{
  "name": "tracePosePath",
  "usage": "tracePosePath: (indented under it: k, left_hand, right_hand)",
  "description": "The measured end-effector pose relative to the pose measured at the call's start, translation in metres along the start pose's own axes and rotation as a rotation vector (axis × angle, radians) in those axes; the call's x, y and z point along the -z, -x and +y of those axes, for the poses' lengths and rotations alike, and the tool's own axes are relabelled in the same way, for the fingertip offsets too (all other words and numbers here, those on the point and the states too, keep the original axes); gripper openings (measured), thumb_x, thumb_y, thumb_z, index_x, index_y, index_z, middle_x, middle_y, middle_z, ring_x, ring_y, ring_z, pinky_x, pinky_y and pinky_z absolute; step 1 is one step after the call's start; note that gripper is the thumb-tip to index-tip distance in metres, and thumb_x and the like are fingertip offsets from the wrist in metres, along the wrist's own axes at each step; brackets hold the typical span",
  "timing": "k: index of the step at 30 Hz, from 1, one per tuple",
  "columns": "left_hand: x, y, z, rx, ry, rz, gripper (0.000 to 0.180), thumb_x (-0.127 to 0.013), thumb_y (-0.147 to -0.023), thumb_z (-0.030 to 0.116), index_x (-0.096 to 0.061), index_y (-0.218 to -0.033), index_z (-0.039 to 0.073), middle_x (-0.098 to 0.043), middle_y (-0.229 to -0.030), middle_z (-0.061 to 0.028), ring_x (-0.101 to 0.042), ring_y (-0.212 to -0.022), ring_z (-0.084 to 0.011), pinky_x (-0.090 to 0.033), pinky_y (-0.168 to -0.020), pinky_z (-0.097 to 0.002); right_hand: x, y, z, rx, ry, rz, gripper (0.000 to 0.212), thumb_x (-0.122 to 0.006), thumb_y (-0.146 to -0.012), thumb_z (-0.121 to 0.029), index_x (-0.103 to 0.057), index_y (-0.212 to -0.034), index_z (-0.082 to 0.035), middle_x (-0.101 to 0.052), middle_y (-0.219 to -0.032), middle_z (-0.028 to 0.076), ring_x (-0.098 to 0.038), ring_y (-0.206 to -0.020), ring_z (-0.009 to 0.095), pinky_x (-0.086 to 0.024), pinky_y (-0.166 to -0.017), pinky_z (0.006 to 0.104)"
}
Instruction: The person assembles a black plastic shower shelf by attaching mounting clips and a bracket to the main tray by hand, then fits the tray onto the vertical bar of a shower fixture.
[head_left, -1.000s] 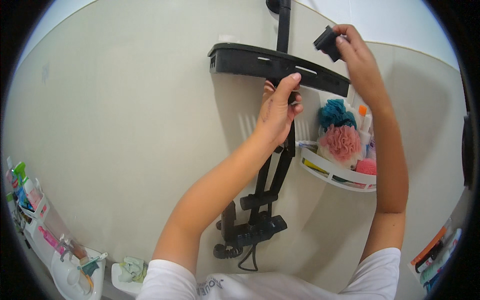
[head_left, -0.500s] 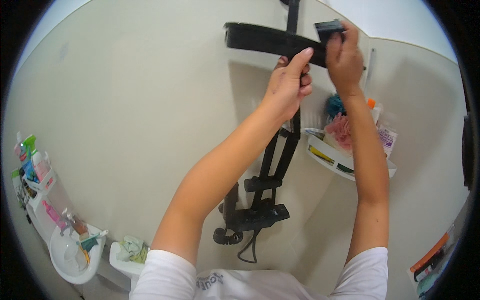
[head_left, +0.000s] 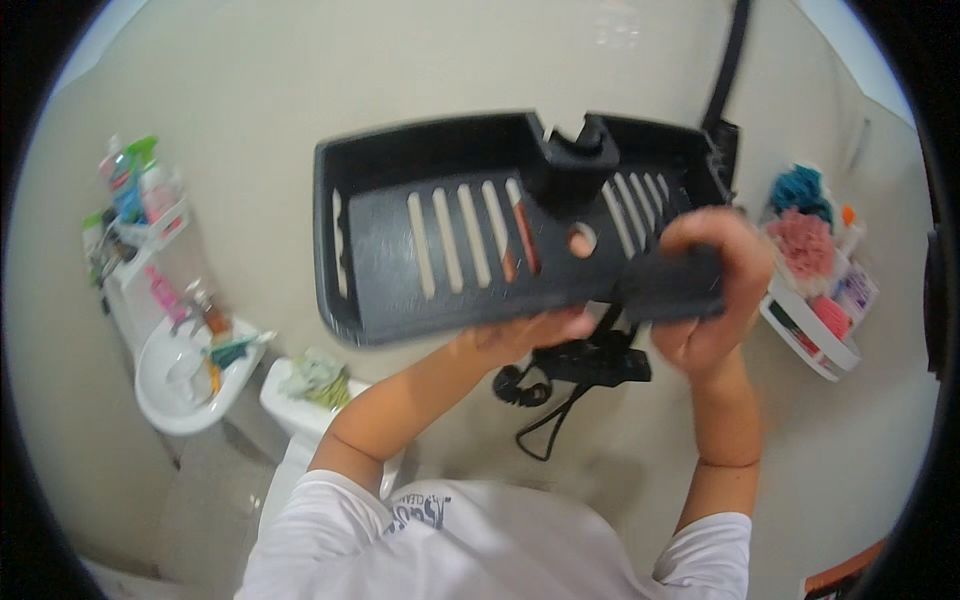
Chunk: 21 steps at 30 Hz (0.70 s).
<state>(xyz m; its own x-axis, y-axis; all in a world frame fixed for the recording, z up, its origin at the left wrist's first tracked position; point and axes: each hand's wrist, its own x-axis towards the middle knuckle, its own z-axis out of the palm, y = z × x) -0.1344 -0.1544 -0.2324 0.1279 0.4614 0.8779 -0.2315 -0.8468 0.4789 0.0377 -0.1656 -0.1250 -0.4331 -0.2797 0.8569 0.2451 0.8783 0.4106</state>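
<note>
A black slotted shower shelf (head_left: 385, 270) is tilted toward me, showing its raised rim, drain slots, round hole and central notched holder. My left hand (head_left: 535, 335) grips it from below; most of its fingers are behind the shelf, with bits of skin showing through the slots. At the shelf's near right corner, my right hand (head_left: 730, 270) is closed around a small black rectangular piece (head_left: 670, 285), blurred by motion. Behind the shelf stands a black shower column (head_left: 728, 70), with a coiled hose (head_left: 522, 387) and a black fixture (head_left: 600, 362) lower down.
A white corner shelf (head_left: 810, 330) with bath puffs (head_left: 800, 240) and bottles is on the right wall. On the left are a white sink (head_left: 170, 400), a rack (head_left: 165, 225) of spray bottles and a toilet tank (head_left: 285, 395) with cloths (head_left: 315, 380) on top.
The black shelf has come off the column's line, nearer to me, and tipped so its inside shows. My right hand has moved down with the small black piece. The view has swung left.
</note>
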Motion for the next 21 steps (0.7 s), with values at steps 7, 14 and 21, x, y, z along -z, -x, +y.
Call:
tracePosePath:
  k: [7,14,21]
  left_hand:
    - [0.075,0.169,0.033,0.109,-0.202,0.246,0.066,-0.065,-0.078,0.029,-0.032,-0.131,0.007,-0.043,-0.126,-0.0063,-0.037,-0.118,-0.0188,-0.034,-0.095,-0.0337]
    - [0.110,0.277,0.097,0.303,-0.400,0.124,0.061,-0.041,-0.085,0.043,-0.026,-0.136,0.015,-0.028,-0.140,-0.0057,-0.021,-0.130,-0.0240,-0.012,-0.105,-0.0482]
    - [0.117,0.327,0.127,0.493,-0.428,0.361,0.068,-0.043,-0.080,0.048,-0.025,-0.136,0.014,-0.025,-0.139,-0.0082,-0.020,-0.128,-0.0271,-0.013,-0.105,-0.0458]
  right_hand:
    - [-0.108,0.044,-0.102,-0.451,-0.607,-0.131,0.030,-0.057,-0.069,-0.011,-0.048,-0.096,-0.001,-0.054,-0.083,0.012,-0.050,-0.065,0.029,-0.039,-0.059,0.0366]
    - [-0.175,0.009,-0.134,-0.151,-0.847,-0.575,0.022,-0.057,-0.069,-0.010,-0.049,-0.089,-0.006,-0.042,-0.127,0.017,-0.036,-0.120,0.037,-0.029,-0.093,0.0476]
    - [-0.218,0.012,-0.187,-0.219,-1.123,-0.667,0.020,-0.062,-0.066,-0.009,-0.051,-0.083,-0.007,-0.043,-0.122,0.012,-0.035,-0.120,0.037,-0.023,-0.098,0.0540]
